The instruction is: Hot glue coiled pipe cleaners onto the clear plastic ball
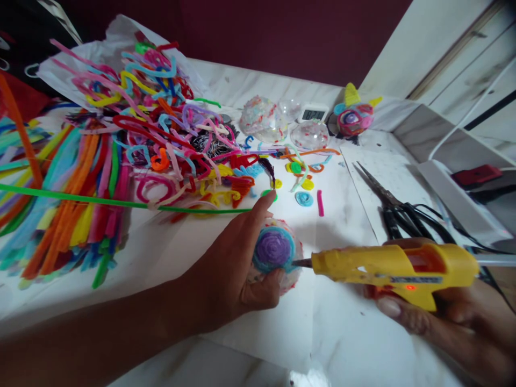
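My left hand (236, 263) is closed round a clear ball (278, 255) that carries a purple and blue pipe-cleaner spiral on its side. A long green pipe cleaner (121, 204) runs from the left edge to that hand's fingers. My right hand (439, 317) grips a yellow glue gun (395, 266) with its nozzle tip touching the right edge of the spiral. A red light glows on the gun's body.
A big heap of coloured pipe cleaners (121, 145) covers the left of the white table. Small coiled spirals (304, 199), clear balls (310, 134), a decorated ball (352, 118) and a small digital display (313, 113) lie behind. Scissors (382, 196) and black cables lie at the right.
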Available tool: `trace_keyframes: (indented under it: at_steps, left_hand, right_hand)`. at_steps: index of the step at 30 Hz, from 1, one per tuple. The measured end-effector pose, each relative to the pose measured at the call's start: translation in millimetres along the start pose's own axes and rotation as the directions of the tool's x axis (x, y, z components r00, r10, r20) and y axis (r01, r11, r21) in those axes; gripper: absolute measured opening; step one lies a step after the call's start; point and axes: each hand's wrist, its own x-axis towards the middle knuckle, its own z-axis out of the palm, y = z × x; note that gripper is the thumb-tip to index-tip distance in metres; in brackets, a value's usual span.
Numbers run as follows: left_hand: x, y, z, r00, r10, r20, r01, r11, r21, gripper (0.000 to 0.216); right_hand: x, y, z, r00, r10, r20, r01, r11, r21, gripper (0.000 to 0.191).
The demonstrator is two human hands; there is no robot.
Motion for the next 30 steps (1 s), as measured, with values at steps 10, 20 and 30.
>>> trace_keyframes:
  at_steps: [10, 20, 30]
  left_hand:
    - [1.6, 1.4, 0.7, 1.000, 0.003, 0.001, -0.003, 1.000, -0.025, 0.089]
    - [0.9, -2.3, 2.8, 0.999, -0.006, -0.041, 0.007, 1.000, 0.013, 0.092]
    - [0.6, -1.8, 1.7, 0.999, -0.016, -0.028, 0.016, 1.000, -0.003, 0.089]
  right_hand:
    - [-1.1, 3.6, 3.8, 0.987, -0.154, -0.055, 0.147, 0.984, -0.104, 0.051]
    - [-8.8, -5.9, 2.5, 0.953, -0.272, -0.134, 0.180, 0.861, -0.475, 0.045]
    - [-5.1, -6.2, 4.6, 0.951, -0.281, -0.132, 0.199, 0.879, -0.434, 0.043]
